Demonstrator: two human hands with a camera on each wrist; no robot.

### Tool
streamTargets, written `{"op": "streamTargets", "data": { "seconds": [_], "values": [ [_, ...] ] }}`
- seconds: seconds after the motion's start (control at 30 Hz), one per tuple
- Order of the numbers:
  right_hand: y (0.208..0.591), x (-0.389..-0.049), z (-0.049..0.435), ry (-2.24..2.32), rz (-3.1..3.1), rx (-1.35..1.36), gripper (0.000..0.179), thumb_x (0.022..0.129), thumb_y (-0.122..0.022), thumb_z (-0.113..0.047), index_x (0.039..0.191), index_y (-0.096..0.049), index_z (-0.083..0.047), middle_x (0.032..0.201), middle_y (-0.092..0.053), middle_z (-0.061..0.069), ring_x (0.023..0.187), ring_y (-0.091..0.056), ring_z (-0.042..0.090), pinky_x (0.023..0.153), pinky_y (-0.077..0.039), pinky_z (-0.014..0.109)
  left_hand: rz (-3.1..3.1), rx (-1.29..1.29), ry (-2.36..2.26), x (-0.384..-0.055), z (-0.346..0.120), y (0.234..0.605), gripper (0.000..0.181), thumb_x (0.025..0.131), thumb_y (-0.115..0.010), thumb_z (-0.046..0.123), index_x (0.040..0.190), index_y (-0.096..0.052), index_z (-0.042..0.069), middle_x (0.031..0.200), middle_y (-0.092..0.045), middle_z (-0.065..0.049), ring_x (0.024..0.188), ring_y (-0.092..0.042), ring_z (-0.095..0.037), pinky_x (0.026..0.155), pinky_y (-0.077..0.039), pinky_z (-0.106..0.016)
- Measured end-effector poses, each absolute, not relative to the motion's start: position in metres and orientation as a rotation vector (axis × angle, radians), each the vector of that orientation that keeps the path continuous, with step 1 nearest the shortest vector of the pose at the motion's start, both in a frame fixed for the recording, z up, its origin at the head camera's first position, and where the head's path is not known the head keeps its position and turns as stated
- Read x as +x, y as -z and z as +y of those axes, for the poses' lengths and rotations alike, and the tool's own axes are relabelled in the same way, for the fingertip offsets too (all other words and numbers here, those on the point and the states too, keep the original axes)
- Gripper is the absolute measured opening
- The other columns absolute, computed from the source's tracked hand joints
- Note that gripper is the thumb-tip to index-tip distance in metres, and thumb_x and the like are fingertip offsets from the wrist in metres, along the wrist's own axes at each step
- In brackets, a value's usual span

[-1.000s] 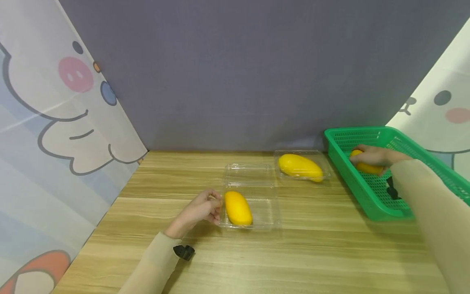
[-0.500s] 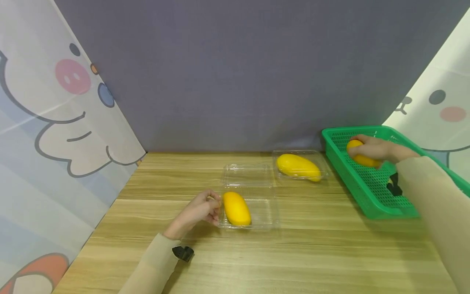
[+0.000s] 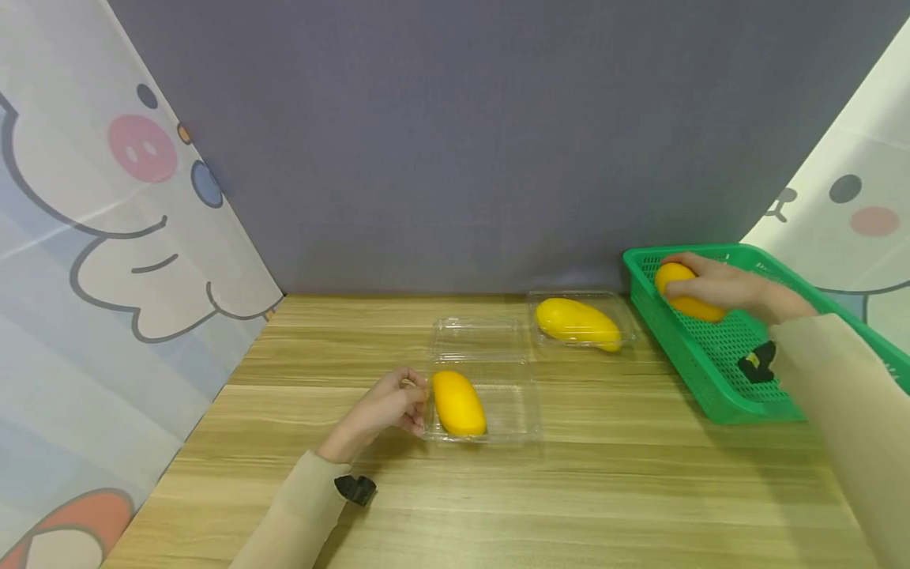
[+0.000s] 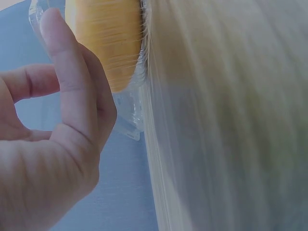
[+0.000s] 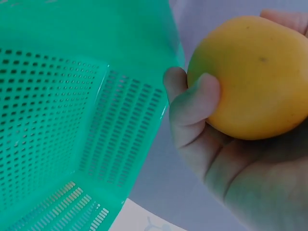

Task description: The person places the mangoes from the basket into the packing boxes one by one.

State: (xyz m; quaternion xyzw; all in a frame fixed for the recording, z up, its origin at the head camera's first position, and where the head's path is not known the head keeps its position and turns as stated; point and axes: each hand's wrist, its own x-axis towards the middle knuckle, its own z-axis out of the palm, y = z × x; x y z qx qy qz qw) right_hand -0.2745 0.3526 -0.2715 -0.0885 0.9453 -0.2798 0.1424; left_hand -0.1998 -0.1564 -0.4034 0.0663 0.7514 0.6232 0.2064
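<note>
My right hand (image 3: 718, 286) grips an orange-yellow mango (image 5: 250, 77), its fingers curled round the fruit. The mango is over the left side of the green plastic basket (image 3: 718, 407), apart from the basket wall in the right wrist view. At the left side of an open clear plastic box (image 3: 512, 407), my left hand (image 3: 387, 407) holds the edge with its fingertips. Another mango (image 3: 459, 403) lies in the left part of that box, and its lid (image 3: 478, 340) is folded back. In the left wrist view, the fingers (image 4: 74, 86) cover part of the box.
A second clear plastic box (image 3: 626, 316) with a yellow mango (image 3: 578, 322) inside stands at the back, left of the basket. The wooden table (image 3: 498, 514) ends at a grey partition (image 3: 455, 158). Printed cloth panels (image 3: 99, 261) flank both sides.
My right hand has lifted the mango from the basket's floor and brought it left, toward the near-left rim. The left hand and the box have stayed in place.
</note>
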Motion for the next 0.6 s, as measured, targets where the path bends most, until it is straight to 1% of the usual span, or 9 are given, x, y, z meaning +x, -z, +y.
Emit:
{"op": "streamTargets", "data": {
  "seconds": [0.1, 0.3, 0.43, 0.6],
  "values": [
    [0.273, -0.272, 0.347, 0.822, 2.729, -0.263, 0.069, 0.102, -0.05, -0.034, 0.156, -0.019, -0.004, 0.122, -0.049, 0.025, 0.084, -0.055, 0.029, 0.062, -0.052, 0.04, 2.094, 0.182, -1.737, -0.2, -0.156, 0.404, 0.028, 0.098, -0.053, 0.008, 0.12, -0.044, -0.007, 0.081, -0.054, -0.012, 0.062, -0.059, -0.021, 0.061, -0.061, -0.033],
    [0.276, -0.266, 0.333, 0.832, 2.762, -0.335, 0.068, 0.099, -0.051, -0.028, 0.155, -0.023, -0.003, 0.125, -0.049, 0.024, 0.088, -0.055, 0.027, 0.069, -0.049, 0.037, 2.089, 0.184, -1.739, -0.2, -0.156, 0.405, 0.026, 0.099, -0.053, 0.007, 0.12, -0.045, -0.006, 0.08, -0.054, -0.012, 0.061, -0.059, -0.021, 0.06, -0.06, -0.032],
    [0.278, -0.261, 0.323, 0.864, 2.756, -0.343, 0.069, 0.098, -0.053, -0.027, 0.156, -0.022, -0.005, 0.125, -0.048, 0.024, 0.086, -0.055, 0.028, 0.067, -0.049, 0.038, 2.092, 0.196, -1.738, -0.2, -0.156, 0.405, 0.027, 0.098, -0.053, 0.007, 0.12, -0.045, -0.006, 0.08, -0.054, -0.012, 0.062, -0.06, -0.021, 0.06, -0.06, -0.033],
    [0.279, -0.252, 0.313, 0.889, 2.758, -0.371, 0.068, 0.099, -0.054, -0.028, 0.156, -0.024, -0.007, 0.125, -0.049, 0.022, 0.089, -0.055, 0.029, 0.069, -0.048, 0.038, 2.096, 0.205, -1.733, -0.199, -0.156, 0.402, 0.028, 0.098, -0.053, 0.007, 0.12, -0.044, -0.007, 0.082, -0.054, -0.012, 0.063, -0.06, -0.021, 0.061, -0.061, -0.034]
  ]
}}
